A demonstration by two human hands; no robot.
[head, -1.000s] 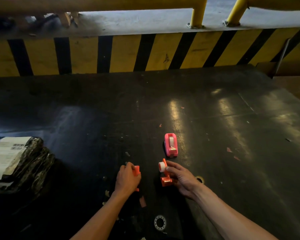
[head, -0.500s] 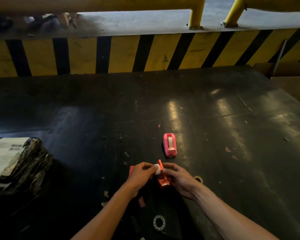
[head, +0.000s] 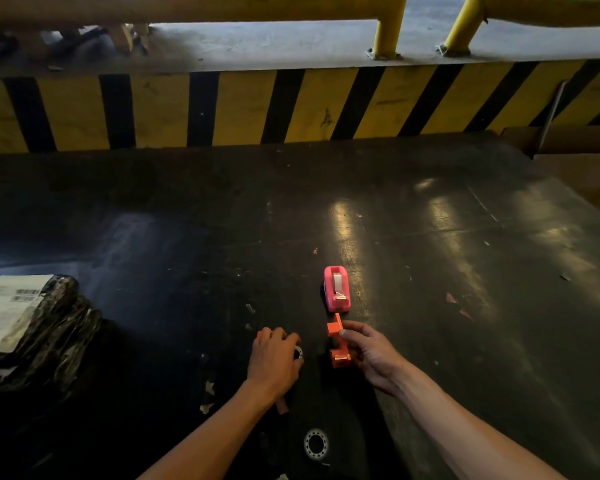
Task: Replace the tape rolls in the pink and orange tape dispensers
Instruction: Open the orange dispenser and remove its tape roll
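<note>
The pink tape dispenser (head: pixel 337 289) stands on the dark table with a whitish roll inside it. Just nearer me, my right hand (head: pixel 369 355) pinches one orange half of the opened orange dispenser (head: pixel 337 342), held on edge with no roll on it. My left hand (head: pixel 273 358) is curled to the left of it over a small tape roll (head: pixel 298 352) with a white core, gripped at the fingertips. A sliver of another orange piece (head: pixel 259 334) shows behind that hand, mostly hidden.
A black-wrapped parcel with a white label (head: pixel 32 323) lies at the left edge. A ring-shaped tape core (head: pixel 316 443) rests near me between my forearms. A yellow-black striped barrier (head: pixel 291 105) closes the far side. Paper scraps dot the table.
My left hand reached to the orange dispenser half, took the roll off it and drew back left with the roll. The right hand kept hold of the orange part.
</note>
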